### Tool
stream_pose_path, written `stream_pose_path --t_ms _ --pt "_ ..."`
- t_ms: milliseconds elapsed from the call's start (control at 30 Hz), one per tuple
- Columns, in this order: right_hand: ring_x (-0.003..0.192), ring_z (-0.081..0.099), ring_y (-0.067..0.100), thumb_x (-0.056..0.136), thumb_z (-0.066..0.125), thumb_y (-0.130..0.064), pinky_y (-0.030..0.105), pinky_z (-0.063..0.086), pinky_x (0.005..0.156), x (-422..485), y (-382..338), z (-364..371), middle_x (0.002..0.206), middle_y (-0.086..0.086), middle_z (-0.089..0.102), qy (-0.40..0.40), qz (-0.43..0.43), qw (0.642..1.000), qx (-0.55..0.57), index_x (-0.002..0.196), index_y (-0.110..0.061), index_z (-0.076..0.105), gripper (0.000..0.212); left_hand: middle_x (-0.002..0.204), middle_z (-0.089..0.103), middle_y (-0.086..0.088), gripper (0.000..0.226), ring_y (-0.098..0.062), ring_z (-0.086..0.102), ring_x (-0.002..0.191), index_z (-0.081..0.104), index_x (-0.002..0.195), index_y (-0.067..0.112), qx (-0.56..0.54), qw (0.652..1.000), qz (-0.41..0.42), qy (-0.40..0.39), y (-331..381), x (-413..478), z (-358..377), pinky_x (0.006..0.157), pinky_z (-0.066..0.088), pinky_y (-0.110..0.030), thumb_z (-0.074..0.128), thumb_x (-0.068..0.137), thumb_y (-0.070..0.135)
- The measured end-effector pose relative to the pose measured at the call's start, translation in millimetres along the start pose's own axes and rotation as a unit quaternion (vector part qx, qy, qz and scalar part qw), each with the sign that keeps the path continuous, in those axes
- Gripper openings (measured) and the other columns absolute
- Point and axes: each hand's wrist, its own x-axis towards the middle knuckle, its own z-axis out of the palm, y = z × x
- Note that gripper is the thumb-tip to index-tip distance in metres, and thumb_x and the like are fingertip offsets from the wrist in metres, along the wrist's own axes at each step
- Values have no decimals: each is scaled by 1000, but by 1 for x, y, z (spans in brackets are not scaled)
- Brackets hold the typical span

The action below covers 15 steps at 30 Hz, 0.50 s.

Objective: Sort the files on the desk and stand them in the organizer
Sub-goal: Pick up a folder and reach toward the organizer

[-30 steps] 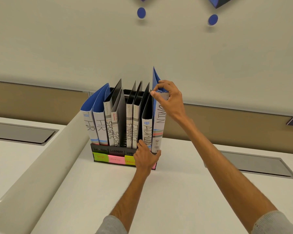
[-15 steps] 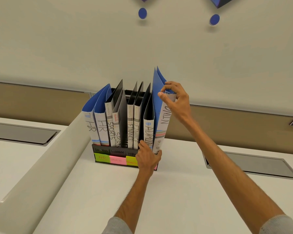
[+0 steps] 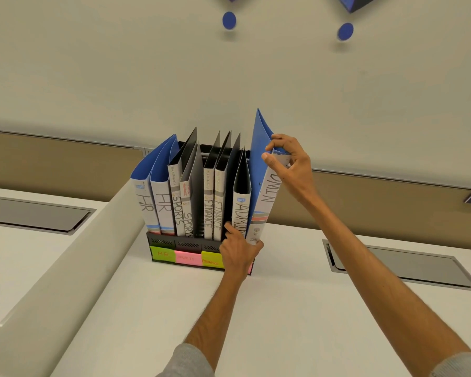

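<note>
A black organizer (image 3: 174, 243) stands on the white desk (image 3: 283, 308), with green and pink sticky labels along its front. Several files stand in it, marked HR, SPORTS, FINANCE and ADMIN. The rightmost blue ADMIN file (image 3: 264, 197) leans to the right, its top out past the organizer's right end. My right hand (image 3: 288, 161) pinches the top of its spine. My left hand (image 3: 238, 251) grips the organizer's front right corner, the index finger touching the black ADMIN file (image 3: 241, 210) beside it.
A rounded white divider (image 3: 65, 273) runs diagonally along the organizer's left side. Grey cable hatches (image 3: 403, 265) (image 3: 33, 213) are set into the desk at right and left. A beige wall panel stands right behind the organizer.
My right hand has tilted the top of the blue ADMIN file further to the right. My left hand has stayed at the organizer's front right corner.
</note>
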Motion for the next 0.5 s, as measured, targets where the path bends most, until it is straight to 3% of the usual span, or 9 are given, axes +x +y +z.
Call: stream_pose_path --t_ms 100,267,500 --pt "116 52 1 87 69 -22 10 47 83 1 1 2 126 2 56 -1 -10 1000 -12 101 -14 67 17 105 61 -11 92 -32 66 90 21 129 3 -18 1000 1 -3 1 0 3 74 53 -36 64 71 60" --pt "117 53 12 83 71 -8 21 51 86 0 2 3 125 5 55 11 -18 999 -40 98 -13 67 16 111 64 -14 103 -32 67 95 18 140 0 8 1000 8 7 -6 7 5 79 53 -40 63 75 67" --pt "117 52 13 82 71 -9 17 51 81 -2 10 1 127 4 54 10 -7 998 -58 103 -12 65 22 113 64 -12 104 -31 67 94 19 141 5 44 998 41 12 -18 5 3 77 53 -39 49 75 79"
